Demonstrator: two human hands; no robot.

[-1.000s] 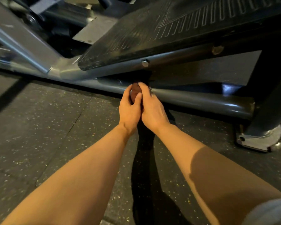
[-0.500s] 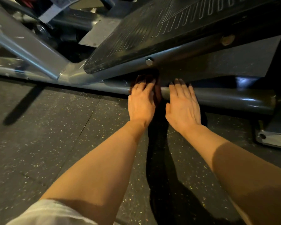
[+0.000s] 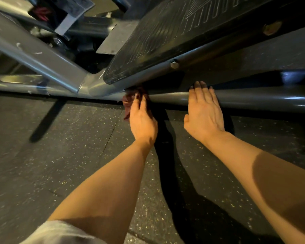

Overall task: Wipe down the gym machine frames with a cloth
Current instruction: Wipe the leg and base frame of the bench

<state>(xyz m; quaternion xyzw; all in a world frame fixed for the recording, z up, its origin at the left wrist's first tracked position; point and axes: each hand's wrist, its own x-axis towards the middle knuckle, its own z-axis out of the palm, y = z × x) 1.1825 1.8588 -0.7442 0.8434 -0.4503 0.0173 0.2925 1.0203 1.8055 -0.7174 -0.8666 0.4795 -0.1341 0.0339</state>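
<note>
Left hand (image 3: 142,120) presses dark red cloth (image 3: 130,100) against low frame tube (image 3: 169,98), fingers (image 3: 136,104) fairly straight over it. Right hand (image 3: 203,111) flat on tube, fingers extended, holding nothing. Risks: cloth snagging at joint just beyond fingers; knuckles scraping footplate (image 3: 165,41) edge above.

Both hands (image 3: 143,120) (image 3: 203,113) forward, fingers extended

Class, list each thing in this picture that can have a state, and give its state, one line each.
left hand: presses the cloth against the tube, fingers fairly straight.
right hand: flat and open, fingers resting on the tube.
cloth: dark red, bunched against the lower frame tube.
lower frame tube: horizontal, just above the floor.
footplate: tilted, ribbed.
bolt: seated in the upper tube.
</note>
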